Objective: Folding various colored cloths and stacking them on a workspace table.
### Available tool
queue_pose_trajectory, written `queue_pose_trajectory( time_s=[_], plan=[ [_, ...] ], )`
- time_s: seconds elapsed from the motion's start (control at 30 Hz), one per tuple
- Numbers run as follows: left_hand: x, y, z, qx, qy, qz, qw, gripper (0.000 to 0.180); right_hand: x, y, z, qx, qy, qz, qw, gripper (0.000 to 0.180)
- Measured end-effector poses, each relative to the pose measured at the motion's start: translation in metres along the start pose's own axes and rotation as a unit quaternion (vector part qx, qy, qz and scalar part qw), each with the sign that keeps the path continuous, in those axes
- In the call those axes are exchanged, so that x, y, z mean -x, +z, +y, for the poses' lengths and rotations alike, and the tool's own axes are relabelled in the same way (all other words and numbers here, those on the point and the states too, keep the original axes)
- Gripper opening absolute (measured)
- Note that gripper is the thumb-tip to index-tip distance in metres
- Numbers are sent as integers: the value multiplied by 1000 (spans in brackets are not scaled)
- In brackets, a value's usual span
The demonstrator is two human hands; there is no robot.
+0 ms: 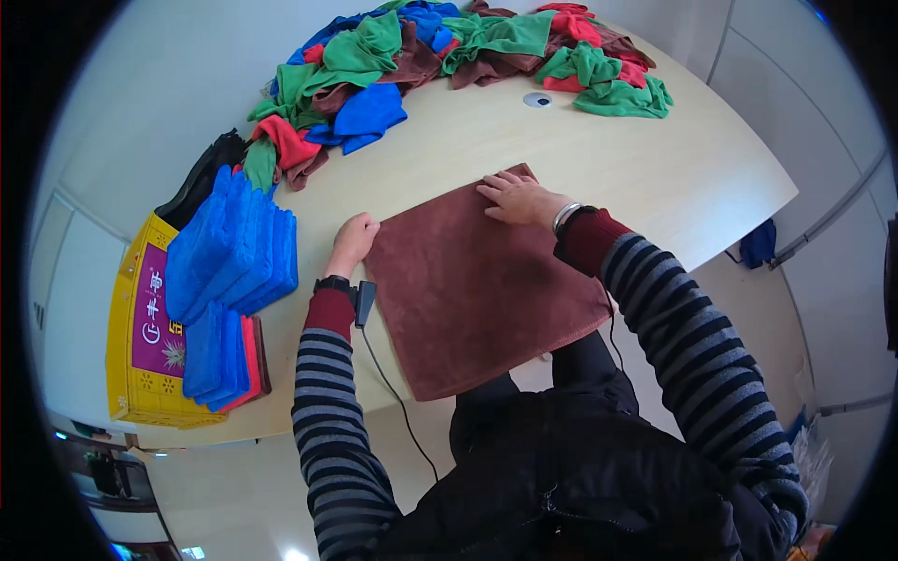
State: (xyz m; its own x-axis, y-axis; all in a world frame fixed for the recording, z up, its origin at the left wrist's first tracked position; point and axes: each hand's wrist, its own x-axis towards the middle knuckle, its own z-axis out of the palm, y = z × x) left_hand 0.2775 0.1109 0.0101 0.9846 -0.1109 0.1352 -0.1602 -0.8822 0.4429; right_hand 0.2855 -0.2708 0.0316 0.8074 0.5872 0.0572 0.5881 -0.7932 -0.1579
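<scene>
A brown towel (pixel 486 290) lies spread out on the table in front of me, its near edge hanging over the table's edge above my legs. My left hand (pixel 355 240) is closed at the towel's far left corner, with the fingertips curled down on it. My right hand (pixel 524 199) rests flat near the far right corner, fingers stretched out on the cloth. A bracelet circles the right wrist. On the left wrist sits a dark band, with a small black device (pixel 365 304) and its cable beside it.
Crumpled green, red, blue and brown towels (pixel 365 51) heap along the table's (pixel 692 178) far side. Folded blue towels (pixel 229 248) stack at the left, beside a yellow box (pixel 140 365) and a black item (pixel 201 178). A round cable hole (pixel 537 100) sits in the tabletop.
</scene>
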Motion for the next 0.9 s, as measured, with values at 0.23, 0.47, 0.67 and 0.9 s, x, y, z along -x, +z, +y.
queue_pose_trajectory(
  time_s=[0.23, 0.47, 0.67, 0.9],
  plan=[
    [9, 4, 56, -144, -12, 126, 981, 22, -4, 8, -3, 69, 37, 23, 997, 64],
    [140, 7, 157, -103, 149, 43, 982, 57, 109, -32, -108, -8, -124, 4, 992, 66],
    [254, 30, 179, -96, 77, -10, 992, 68, 188, -10, -133, -46, -133, 30, 990, 63],
    [281, 32, 183, -105, 33, 34, 993, 70, 207, -8, -122, -39, -77, 63, 994, 61]
  ],
)
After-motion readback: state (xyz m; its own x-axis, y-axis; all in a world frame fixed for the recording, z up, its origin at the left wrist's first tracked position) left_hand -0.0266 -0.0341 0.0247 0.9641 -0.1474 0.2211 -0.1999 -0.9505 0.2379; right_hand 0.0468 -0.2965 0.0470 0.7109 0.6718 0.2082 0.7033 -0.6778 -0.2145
